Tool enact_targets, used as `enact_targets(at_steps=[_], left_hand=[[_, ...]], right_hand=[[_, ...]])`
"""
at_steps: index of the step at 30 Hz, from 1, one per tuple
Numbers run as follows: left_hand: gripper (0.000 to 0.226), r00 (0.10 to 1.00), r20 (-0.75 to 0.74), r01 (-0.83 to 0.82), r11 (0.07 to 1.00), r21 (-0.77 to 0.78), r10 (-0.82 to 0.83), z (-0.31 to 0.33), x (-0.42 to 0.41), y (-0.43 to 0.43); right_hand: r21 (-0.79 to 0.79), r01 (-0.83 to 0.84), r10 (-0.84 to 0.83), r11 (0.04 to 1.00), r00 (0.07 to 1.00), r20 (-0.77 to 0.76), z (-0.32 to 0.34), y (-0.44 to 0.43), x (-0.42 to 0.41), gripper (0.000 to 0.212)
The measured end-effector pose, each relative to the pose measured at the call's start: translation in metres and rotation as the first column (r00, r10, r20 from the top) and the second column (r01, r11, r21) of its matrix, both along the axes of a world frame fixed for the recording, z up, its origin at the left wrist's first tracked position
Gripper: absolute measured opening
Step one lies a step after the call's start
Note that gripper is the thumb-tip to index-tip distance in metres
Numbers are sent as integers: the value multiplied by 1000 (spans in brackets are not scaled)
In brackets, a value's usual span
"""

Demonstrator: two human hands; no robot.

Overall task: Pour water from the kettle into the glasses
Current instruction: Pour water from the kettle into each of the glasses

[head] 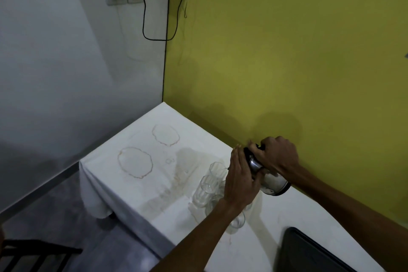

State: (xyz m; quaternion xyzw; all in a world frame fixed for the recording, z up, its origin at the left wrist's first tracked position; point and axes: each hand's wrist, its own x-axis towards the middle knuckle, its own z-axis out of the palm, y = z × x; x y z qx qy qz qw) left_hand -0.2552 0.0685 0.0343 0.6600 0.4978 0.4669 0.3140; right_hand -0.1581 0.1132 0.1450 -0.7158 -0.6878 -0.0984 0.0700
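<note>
Kettle: we see a polished steel kettle [268,180] with a black base band and black top, tipped steeply toward the glasses, its base raised to the right and its upper end low at the left.
Glasses: we count a tight cluster of clear, faceted glasses [206,190] standing on the counter [132,185] just left of and below the kettle; some are hidden behind the left forearm, so we cannot give their number.
Right hand: our right hand [277,155] is closed over the kettle's black handle from above.
Left hand: our left hand [239,180] lies flat against the kettle's near side, fingers extended, steadying it without wrapping it.
Counter: covered by a white cloth marked with brown-edged rings [135,162] and a damp patch [189,159] beside the glasses.
Water stream: we cannot tell.
</note>
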Motion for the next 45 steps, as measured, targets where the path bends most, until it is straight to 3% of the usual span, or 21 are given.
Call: enact_targets(at_steps=[45], left_hand=[[92,1000,-1,-13,1000,16,13,2,-8,-4]], right_hand=[[-11,-25,25,1000,1000,-8,-1,-1,-7,65]])
